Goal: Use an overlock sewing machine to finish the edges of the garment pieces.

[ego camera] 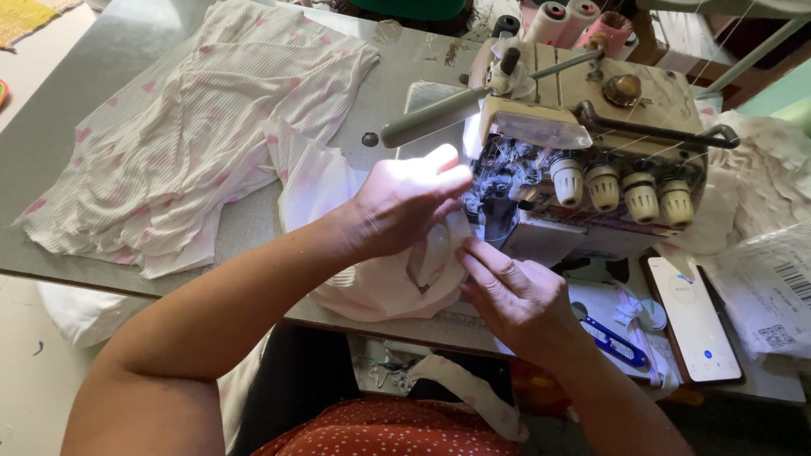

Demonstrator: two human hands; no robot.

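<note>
Hiding fingers [448,221] beneath bunched pink fabric [380,287]

Both forearms are bare from the elbow down, with no sleeves, watch or bracelets showing on either wrist. The left hand [404,205] and the right hand [517,297] carry no gloves and no rings that can be made out, and the fingernails look short and unpainted. At the bottom edge of the view the person wears a rust-red garment [384,431] scattered with small white dots.
</note>
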